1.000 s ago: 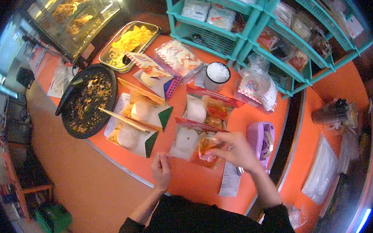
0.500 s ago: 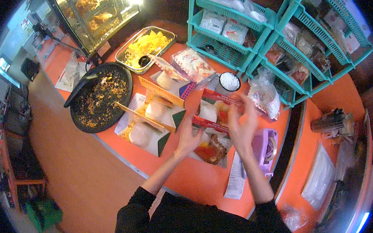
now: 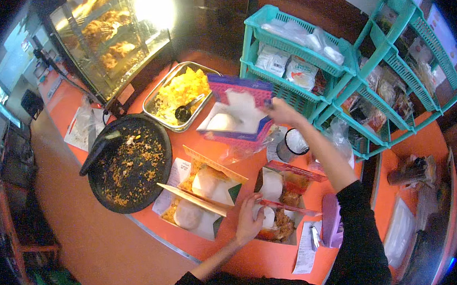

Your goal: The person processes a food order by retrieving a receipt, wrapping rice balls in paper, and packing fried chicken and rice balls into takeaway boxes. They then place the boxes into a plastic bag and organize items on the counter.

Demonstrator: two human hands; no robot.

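My right hand (image 3: 283, 113) grips the right side of an open purple and pink food box (image 3: 246, 136), tilted above the counter. A white mound of rice (image 3: 222, 123) sits on its white lining. At the left end of a red-edged food box (image 3: 288, 207), my left hand (image 3: 249, 220) has its fingers and thumb closed about the flap. That box holds rice and a piece of fried chicken (image 3: 283, 226). Just behind stands another red-edged box (image 3: 296, 170) with rice and chicken. Left of these are two open orange-edged boxes (image 3: 192, 193) with rice and yellowish food.
A round black tray (image 3: 129, 168) with crumbs lies at left. Behind it are a metal pan (image 3: 151, 97) of yellow food and a lit glass cabinet (image 3: 121, 49). Teal basket racks (image 3: 307, 57) stand back right. A cup of white stuff (image 3: 294, 142), receipt (image 3: 305, 253) and purple holder (image 3: 331, 222) are close by.
My right hand has left the red-edged boxes, reached back, and taken hold of the purple box, which is now raised and tilted. My left hand stays by the front red-edged box. The view has shifted.
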